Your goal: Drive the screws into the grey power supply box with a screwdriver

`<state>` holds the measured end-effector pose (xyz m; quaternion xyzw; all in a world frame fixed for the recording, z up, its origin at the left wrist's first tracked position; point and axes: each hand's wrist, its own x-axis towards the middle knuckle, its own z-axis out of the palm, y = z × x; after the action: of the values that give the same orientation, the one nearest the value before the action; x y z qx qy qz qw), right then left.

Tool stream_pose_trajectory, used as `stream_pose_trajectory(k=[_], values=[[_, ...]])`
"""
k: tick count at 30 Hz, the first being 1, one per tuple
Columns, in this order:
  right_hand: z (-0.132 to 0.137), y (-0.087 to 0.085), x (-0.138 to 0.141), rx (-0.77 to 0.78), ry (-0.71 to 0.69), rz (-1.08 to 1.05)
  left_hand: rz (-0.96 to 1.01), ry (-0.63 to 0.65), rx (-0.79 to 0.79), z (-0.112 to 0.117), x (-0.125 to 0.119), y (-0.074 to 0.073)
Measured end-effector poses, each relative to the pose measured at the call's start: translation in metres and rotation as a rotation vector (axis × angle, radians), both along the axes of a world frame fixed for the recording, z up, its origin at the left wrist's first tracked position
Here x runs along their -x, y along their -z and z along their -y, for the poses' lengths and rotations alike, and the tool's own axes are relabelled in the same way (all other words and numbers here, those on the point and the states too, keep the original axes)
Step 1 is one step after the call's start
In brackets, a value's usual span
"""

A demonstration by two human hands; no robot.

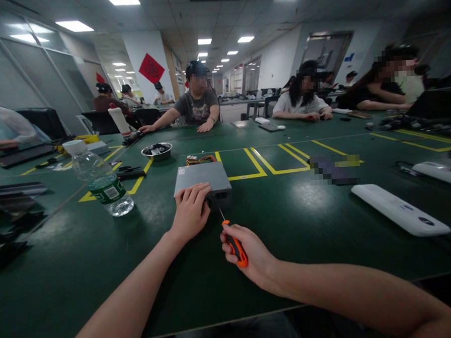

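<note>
A grey metal computer power supply lies on the green table, its socket side facing me and a bundle of coloured wires behind it. My left hand grips its near left part, with the fingers over the top and the thumb by the front face. In my right hand is a screwdriver with an orange and black handle, fingers wrapped around it. Its thin shaft points up and away to the front face of the power supply. Whether the tip sits in a screw is too small to tell.
Left of the power supply stands a clear water bottle with a green label. Beyond it are a metal bowl of small dark parts and a white squeeze bottle. A long white device lies at right. Several people sit around the table.
</note>
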<state>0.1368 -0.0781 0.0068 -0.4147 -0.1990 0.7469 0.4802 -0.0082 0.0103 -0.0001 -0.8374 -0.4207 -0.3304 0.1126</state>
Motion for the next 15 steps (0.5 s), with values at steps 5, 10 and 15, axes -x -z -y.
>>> stream_pose_trajectory(k=[5,10,15], values=[[0.0008,-0.0027,0.0,0.033,-0.096,0.026,-0.014,-0.011,-0.001,-0.0005,0.0007,0.0008],[-0.0027,-0.0019,0.0013,0.1,-0.063,0.007,-0.016,-0.01,-0.006,0.0001,0.0005,0.0008],[-0.0001,0.0002,0.0005,0.011,0.002,-0.008,-0.007,-0.006,-0.007,0.0001,0.0004,0.0009]])
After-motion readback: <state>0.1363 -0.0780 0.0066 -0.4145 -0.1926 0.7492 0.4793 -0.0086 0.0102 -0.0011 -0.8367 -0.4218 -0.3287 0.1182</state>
